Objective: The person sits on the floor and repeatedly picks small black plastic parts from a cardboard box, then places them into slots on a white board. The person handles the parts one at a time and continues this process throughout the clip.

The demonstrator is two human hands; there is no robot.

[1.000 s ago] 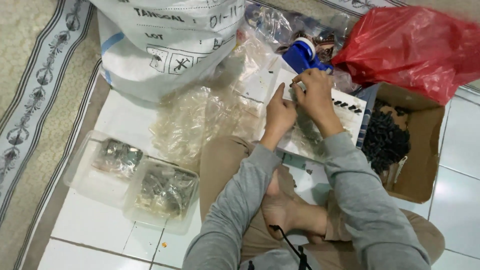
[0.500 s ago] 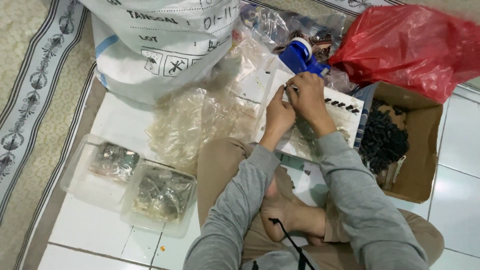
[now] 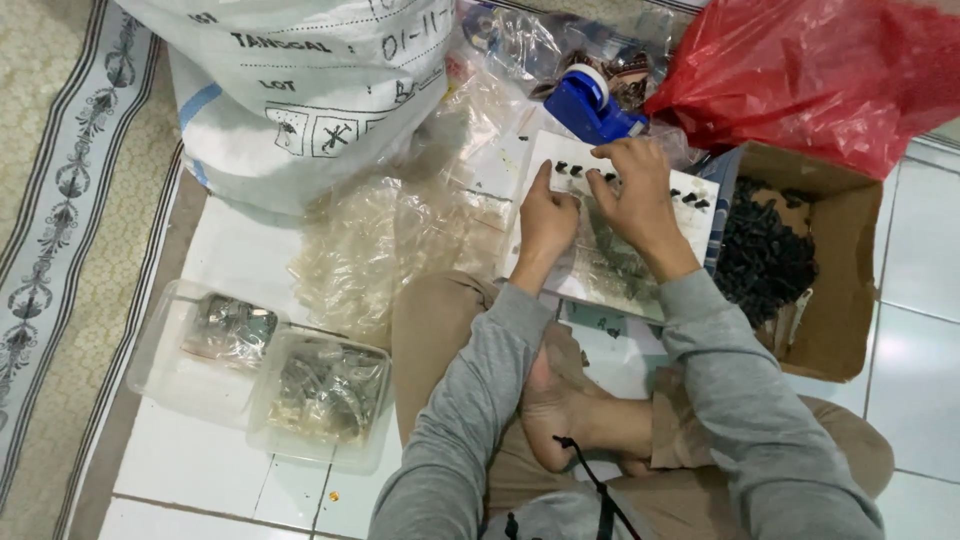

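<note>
Small black plastic parts (image 3: 690, 199) sit in a row along the far edge of a white board (image 3: 620, 285), just beyond the fingertips of both hands. The left hand (image 3: 546, 222) rests on the near-left part of the board, its fingers drawn together and pointing away from the person; whether they pinch one of the parts cannot be told, since the tips are too small to read. The right hand (image 3: 637, 198) lies just beside it, fingers curled and narrow, the tips pressed down by the row of black parts; what it holds, if anything, is hidden under the knuckles. Under both palms lies a clear plastic bag (image 3: 610, 262) on the board.

To the right of the right fingers stands an open cardboard box (image 3: 845, 290) with a heap of the same black pieces inside. Just past the fingertips sits a blue tape dispenser (image 3: 592, 108), and farther right a red plastic bag (image 3: 820, 75). Left of the left fingers lies a pile of empty clear bags (image 3: 385, 245), with a big white woven sack (image 3: 300, 85) beyond it. Well to the near-left, two clear plastic trays (image 3: 265, 370) hold filled packets on the white tiled floor (image 3: 180, 470).
</note>
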